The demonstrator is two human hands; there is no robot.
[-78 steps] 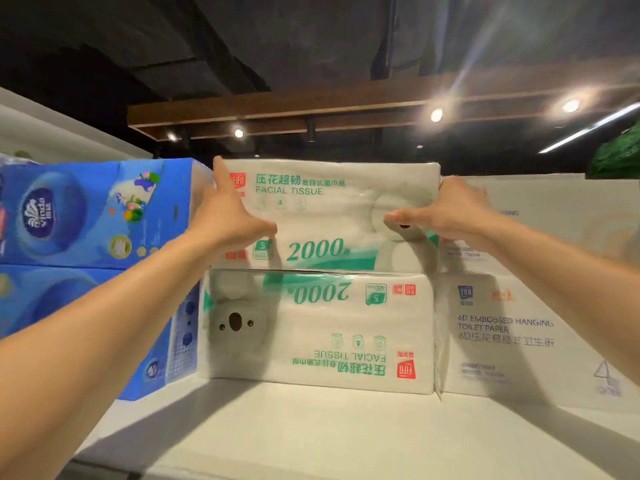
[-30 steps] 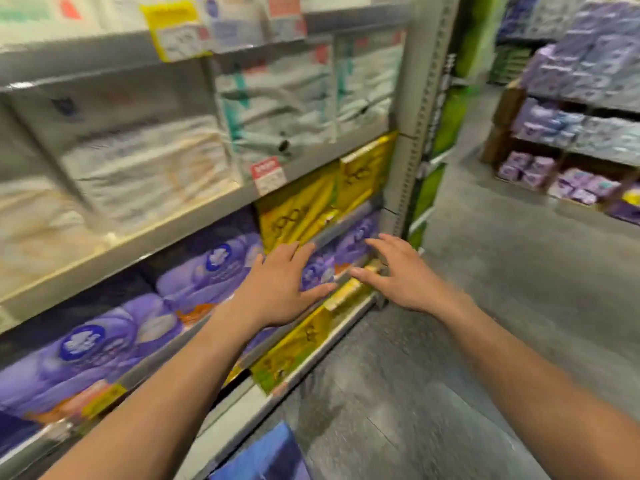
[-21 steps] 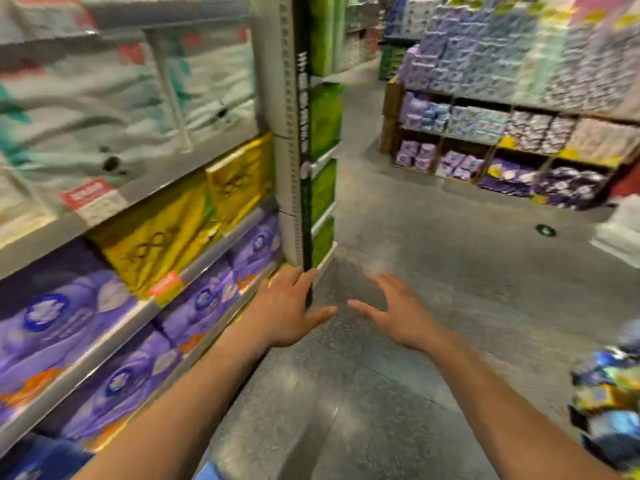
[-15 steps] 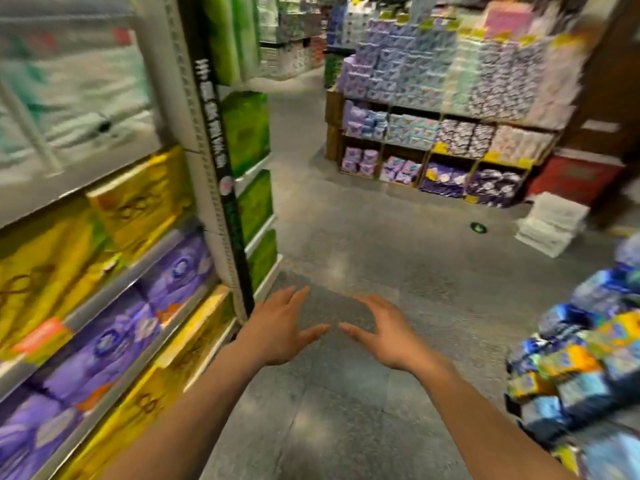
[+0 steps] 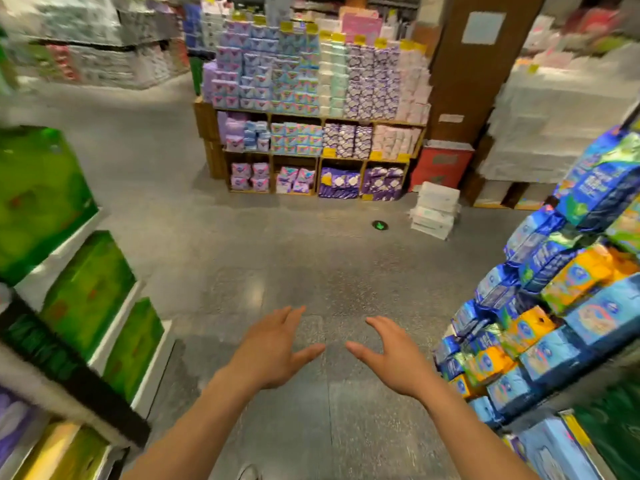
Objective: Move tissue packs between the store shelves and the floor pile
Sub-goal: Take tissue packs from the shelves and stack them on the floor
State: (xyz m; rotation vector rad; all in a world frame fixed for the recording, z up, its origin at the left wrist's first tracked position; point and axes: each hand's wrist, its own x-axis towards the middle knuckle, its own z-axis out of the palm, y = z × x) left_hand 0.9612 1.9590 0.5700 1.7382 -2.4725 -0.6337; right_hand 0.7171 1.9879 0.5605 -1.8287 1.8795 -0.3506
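Floor [image 5: 242, 258] lies below the left hand [image 5: 273, 348] and right hand [image 5: 394, 355]. Shelves [image 5: 55, 252] of green packs [image 5: 88, 292] stand left of the left hand; blue packs [image 5: 554, 344] are stacked just right of the right hand. A white pack pile [image 5: 434, 209] sits well ahead of the right hand. Both hands are spread, palms down, holding nothing

Grey speckled floor [image 5: 277, 254], white stack of packs [image 5: 434, 209] lying on it, green marker [image 5: 379, 225] near the stack
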